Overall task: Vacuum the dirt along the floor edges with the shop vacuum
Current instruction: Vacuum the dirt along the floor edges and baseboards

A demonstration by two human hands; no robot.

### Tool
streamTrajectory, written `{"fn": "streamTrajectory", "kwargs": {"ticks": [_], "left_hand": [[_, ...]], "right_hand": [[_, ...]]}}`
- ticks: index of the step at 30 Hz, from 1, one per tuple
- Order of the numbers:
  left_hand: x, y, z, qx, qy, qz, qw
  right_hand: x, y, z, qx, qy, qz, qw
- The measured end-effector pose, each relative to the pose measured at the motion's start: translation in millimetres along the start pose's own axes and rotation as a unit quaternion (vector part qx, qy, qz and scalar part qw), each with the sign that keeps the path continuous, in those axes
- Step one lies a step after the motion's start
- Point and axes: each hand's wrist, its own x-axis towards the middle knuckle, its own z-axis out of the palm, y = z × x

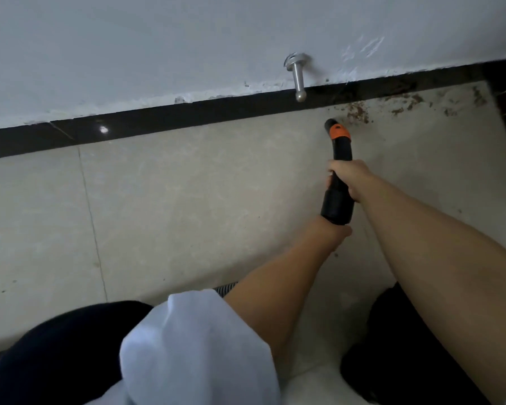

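Gripping the black vacuum nozzle (338, 182) around its middle, the right hand (348, 178) sits just right of the frame's centre, fingers and thumb curled about the tube. Below it, the left hand (330, 230) is at the nozzle's wider black cuff; its fingers are hidden under the cuff, so whether they clasp it cannot be told, though the hand touches the cuff's lower end. An orange collar (339, 132) rings the nozzle near its tip, and the tip itself points up and slightly left, toward the black baseboard (158, 124) that runs in a slant across the upper half of the frame. Brown dirt (360, 111) lies scattered on the pale floor tiles (173, 200) just right of the tip and on toward the upper right, close against the baseboard. Above the baseboard the white wall (158, 39) carries a metal door stop (297, 76) jutting downward in the upper middle. A short piece of ribbed hose (227, 287) shows beneath the left forearm, low in the centre. At the bottom of the frame are a white sleeve (193, 346) and dark trousers (56, 352) at lower left, with another dark knee at lower right.
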Motion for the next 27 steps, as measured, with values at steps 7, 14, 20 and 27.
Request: {"fn": "streamTrajectory", "kwargs": {"ticks": [7, 14, 20, 27], "left_hand": [[1, -22, 22, 0.067, -0.037, -0.027, 0.997], [20, -9, 63, 0.062, -0.002, -0.024, 0.998], [33, 0, 110, 0.020, 0.049, -0.022, 0.998], [35, -5, 146, 0.037, 0.130, -0.042, 0.990]], "right_hand": [[2, 45, -25, 0.043, 0.029, 0.029, 0.998], [27, 45, -65, 0.058, -0.011, 0.029, 0.998], [50, 46, -97, 0.036, -0.063, 0.011, 0.997], [60, 69, -120, 0.036, -0.106, -0.038, 0.993]]}}
